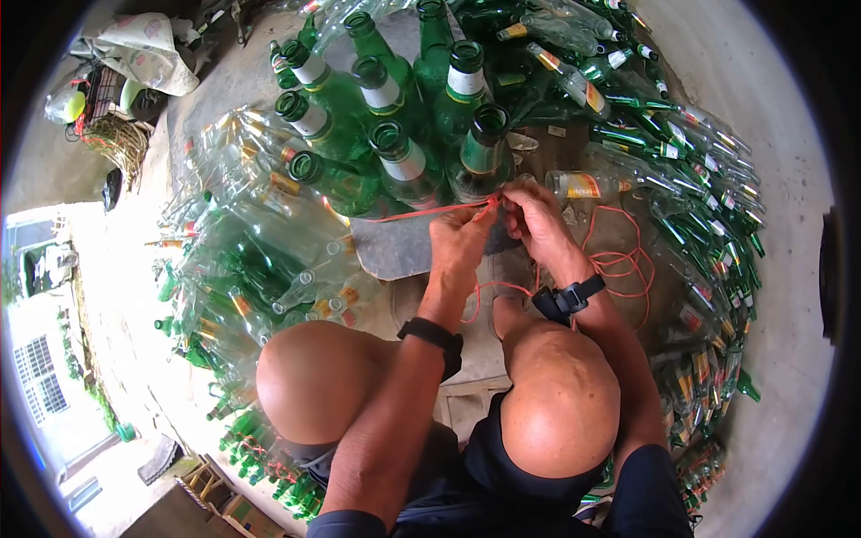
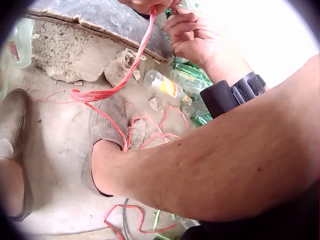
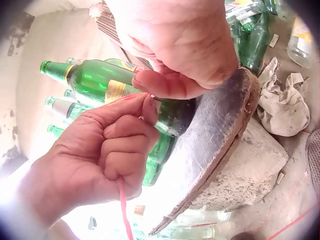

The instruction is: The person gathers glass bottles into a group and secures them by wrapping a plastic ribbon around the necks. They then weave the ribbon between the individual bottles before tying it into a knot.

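Knees (image 1: 560, 403) up front, head view: red cord (image 1: 430, 212) crossed the standing bottles' (image 1: 408, 166) near side on the slab (image 1: 395, 249), your left hand (image 1: 459, 240) and right hand (image 1: 543, 224) pinching it. Left wrist: plenty trailed loose. Right wrist: couldn't tell if it was tied.

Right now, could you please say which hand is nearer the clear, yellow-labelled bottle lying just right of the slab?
Right: the right hand is just left of the bottle; the left hand is farther left, pinching red cord.

Dark shorts (image 1: 480, 493) are worn; beyond them, navy sleeves (image 1: 650, 489), black wrist straps (image 1: 430, 334) with boxy units (image 2: 217, 99), grey mesh shoes (image 2: 109, 119).
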### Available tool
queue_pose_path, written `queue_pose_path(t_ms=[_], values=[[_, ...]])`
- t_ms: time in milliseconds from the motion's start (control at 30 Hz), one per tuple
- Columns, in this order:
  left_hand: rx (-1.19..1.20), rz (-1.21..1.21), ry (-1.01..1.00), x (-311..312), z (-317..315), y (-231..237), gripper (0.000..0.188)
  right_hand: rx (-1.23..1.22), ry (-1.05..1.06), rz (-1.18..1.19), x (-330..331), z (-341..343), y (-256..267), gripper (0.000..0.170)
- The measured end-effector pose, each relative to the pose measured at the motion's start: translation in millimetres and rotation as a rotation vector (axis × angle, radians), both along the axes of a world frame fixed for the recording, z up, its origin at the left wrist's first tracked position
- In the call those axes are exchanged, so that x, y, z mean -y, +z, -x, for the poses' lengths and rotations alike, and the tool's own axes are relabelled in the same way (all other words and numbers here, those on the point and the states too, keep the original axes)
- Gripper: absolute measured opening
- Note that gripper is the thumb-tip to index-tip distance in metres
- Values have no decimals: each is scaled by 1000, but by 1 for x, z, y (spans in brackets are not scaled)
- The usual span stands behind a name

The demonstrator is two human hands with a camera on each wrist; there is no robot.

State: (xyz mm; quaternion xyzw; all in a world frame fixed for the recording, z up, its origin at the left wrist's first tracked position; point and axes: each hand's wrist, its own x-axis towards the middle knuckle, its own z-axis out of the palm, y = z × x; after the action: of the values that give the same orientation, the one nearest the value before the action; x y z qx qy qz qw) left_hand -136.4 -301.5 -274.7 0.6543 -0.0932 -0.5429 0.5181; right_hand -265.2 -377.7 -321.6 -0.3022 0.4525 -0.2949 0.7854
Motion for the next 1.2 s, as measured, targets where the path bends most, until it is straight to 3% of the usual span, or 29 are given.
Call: queue_pose_path(t_ms=[133, 300, 500, 900, 1033, 1067, 1200], values=[[23, -77, -4, -3, -2, 6, 18, -24, -10, 29, 2, -5, -1, 19], [45, 54, 7, -9, -6, -3, 16, -58, -1, 181, 6, -8, -1, 23], [30, 37, 71, -10, -6, 1, 14, -78, 0, 214, 10, -14, -6, 27], [110, 58, 12, -13, -9, 6, 17, -101, -12, 211, 8, -14, -6, 26], [109, 144, -92, -20, -12, 15, 21, -116, 103, 231, 15, -2, 5, 26], [115, 111, -200, -23, -15, 3, 23, -151, 122, 178, 17, 1, 11, 26], [94, 130, -204, -26, -11, 23, 25, -205, 151, 143, 18, 23, 24, 29]])
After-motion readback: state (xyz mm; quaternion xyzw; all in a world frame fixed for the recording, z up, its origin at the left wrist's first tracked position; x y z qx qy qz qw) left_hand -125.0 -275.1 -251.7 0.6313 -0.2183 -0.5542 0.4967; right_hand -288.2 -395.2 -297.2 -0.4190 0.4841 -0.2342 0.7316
